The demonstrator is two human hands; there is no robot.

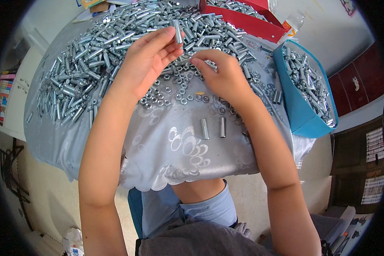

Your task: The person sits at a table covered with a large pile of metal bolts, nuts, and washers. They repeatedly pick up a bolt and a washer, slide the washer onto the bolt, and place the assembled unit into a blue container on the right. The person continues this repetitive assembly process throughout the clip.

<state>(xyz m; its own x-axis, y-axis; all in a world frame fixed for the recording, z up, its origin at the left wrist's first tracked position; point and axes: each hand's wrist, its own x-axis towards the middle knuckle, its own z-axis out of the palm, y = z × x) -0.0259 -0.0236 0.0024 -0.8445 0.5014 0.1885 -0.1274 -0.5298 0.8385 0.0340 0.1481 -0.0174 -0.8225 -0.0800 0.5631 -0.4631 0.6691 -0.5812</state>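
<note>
Upright between the thumb and fingers of my left hand is a short shiny metal sleeve, held over the near edge of a big heap of metal sleeves and bolts. My right hand is just to its right, palm down, its fingers curled in above the loose hex nuts. A bit of shiny metal shows by those fingers, but what they grip is mostly hidden. Closer to me, two separate sleeves, a left one and a right one, lie on the cloth.
A silvery patterned tablecloth covers the table. On the right stands a blue bin filled with assembled bolts. Behind the heap, a red box holds more metal pieces, with a clear plastic bottle beside it.
</note>
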